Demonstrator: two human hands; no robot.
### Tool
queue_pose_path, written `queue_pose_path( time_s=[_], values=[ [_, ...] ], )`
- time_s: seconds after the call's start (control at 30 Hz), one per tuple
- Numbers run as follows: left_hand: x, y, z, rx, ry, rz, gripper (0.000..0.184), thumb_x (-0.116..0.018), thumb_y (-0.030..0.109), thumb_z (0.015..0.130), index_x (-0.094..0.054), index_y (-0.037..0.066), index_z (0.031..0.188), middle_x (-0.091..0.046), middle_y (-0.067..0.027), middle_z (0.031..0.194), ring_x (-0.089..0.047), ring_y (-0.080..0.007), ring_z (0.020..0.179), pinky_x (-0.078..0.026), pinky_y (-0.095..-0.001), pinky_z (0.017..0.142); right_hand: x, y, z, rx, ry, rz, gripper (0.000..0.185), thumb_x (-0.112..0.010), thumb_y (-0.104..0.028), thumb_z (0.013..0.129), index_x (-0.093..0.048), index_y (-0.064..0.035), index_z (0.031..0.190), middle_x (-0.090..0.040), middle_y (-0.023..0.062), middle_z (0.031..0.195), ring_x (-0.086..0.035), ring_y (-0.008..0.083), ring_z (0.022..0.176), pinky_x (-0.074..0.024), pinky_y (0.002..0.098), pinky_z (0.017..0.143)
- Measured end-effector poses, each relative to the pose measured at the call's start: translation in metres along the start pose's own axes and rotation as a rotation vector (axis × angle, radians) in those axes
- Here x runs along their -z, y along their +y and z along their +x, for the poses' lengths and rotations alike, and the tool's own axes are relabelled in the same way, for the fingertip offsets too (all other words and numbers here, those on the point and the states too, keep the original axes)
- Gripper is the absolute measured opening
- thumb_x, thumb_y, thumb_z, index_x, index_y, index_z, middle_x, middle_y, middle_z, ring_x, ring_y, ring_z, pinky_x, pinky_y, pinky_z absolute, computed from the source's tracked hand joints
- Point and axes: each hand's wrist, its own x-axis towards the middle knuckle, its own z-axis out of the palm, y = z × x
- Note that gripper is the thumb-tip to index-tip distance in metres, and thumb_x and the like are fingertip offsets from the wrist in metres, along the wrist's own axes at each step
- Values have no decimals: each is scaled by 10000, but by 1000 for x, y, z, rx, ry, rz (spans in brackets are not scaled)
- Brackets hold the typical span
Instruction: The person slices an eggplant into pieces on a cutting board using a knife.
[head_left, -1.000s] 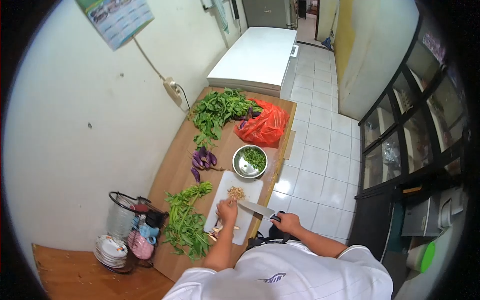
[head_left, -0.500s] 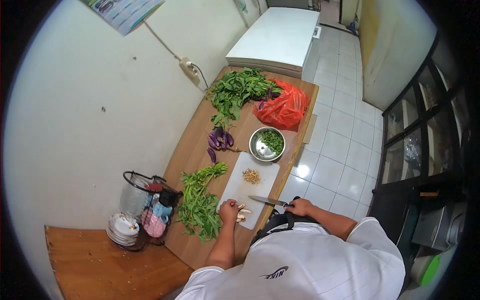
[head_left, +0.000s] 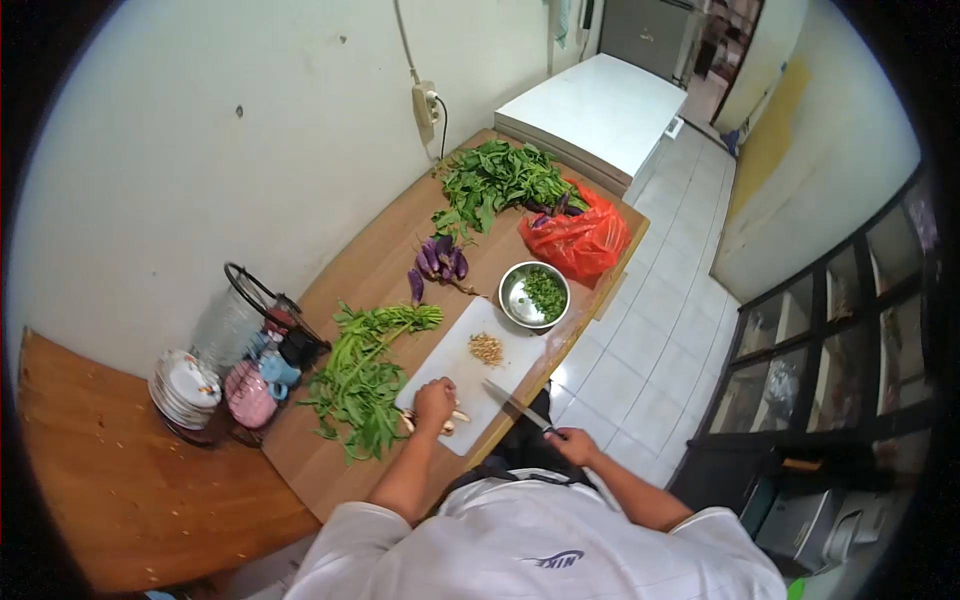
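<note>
Left hand (head_left: 435,402) now farther from chopped pile (head_left: 487,349)

Single head-worn cam, wide fisheye, black rounded corners. Sits above the wearer's shirt (head_left: 470,560), faces forward and steeply down. Shirt closest, along bottom edge; left hand (head_left: 435,402), right hand (head_left: 573,446) and cutting board (head_left: 465,380) a bit farther, near centre. Table (head_left: 375,275) runs diagonally, lower left to upper right; wall (head_left: 200,170) left, cabinet (head_left: 720,470) right, white chest (head_left: 600,110) farther off, up top

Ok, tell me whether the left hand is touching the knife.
Apart: the head view shows bare cutting board between the left hand and the tip of the knife.
</note>
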Motion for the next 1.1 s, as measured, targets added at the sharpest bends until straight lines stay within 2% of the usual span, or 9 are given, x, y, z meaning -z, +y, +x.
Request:
queue_pose_path(
  time_s=[0.13,0.2,0.3,0.37,0.53,0.63,0.93,1.03,1.1],
  values=[
    [-7,4,9,10,114,-70,141,-737,169,840,-744,140,977,-734,-124,901,-717,-325,841,-565,-459,769,0,-9,6,-43,-25,24,605,-571,-603,975,-744,-25,1014,-733,181,887,-696,305,836,-530,417,807],
    [-9,12,16,63,208,-492,179,-749,174,851,-744,133,1024,-756,-122,912,-733,-296,849,-573,-426,773,-4,-19,4,-68,-6,151,566,-594,-561,984,-724,-12,956,-700,138,803,-654,246,753,-515,399,739],
    [-9,25,29,233,136,-741,234,-774,186,840,-737,139,1066,-770,-100,904,-740,-261,842,-576,-402,774,-11,-22,13,-22,-10,188,530,-601,-529,998,-695,-14,914,-648,83,740,-603,187,692,-488,372,666],
    [-12,23,30,270,147,-637,260,-787,199,827,-735,148,1076,-769,-79,893,-738,-250,834,-575,-397,767,-16,-24,17,7,10,206,524,-595,-531,1003,-680,-28,882,-622,59,710,-578,167,644,-473,357,609],
    [-29,-2,21,309,144,-456,310,-822,231,784,-737,168,1075,-766,-38,869,-735,-238,824,-574,-390,754,-27,-38,28,-88,-129,527,482,-556,-527,1034,-539,-139,749,-467,-25,583,-406,98,444,-313,283,409],
    [-33,2,15,267,105,-451,335,-825,247,769,-741,175,1085,-765,-22,871,-737,-247,830,-575,-394,763,-28,-58,25,-116,-165,608,499,-542,-531,1040,-535,-126,748,-444,-15,545,-408,117,420,-323,296,400],
    [-10,40,9,344,-55,-162,146,-794,308,783,-792,168,824,-767,-47,818,-738,-266,821,-570,-416,784,-44,-74,36,-143,-173,660,540,-518,-567,1035,-540,-103,760,-440,18,510,-406,146,381,-320,306,377],
    [-10,38,4,241,-61,-222,178,-798,305,758,-792,160,860,-764,-56,815,-736,-284,830,-566,-414,790,-47,-70,34,-160,-177,670,539,-517,-570,1035,-539,-104,764,-440,17,510,-405,145,381,-319,306,377],
    [-16,31,1,-71,56,-219,196,-793,281,742,-789,155,893,-759,-66,808,-733,-299,806,-569,-423,770,-49,-65,33,-176,-181,666,540,-515,-572,1035,-538,-104,766,-440,17,510,-405,144,380,-319,304,377]
  ],
)
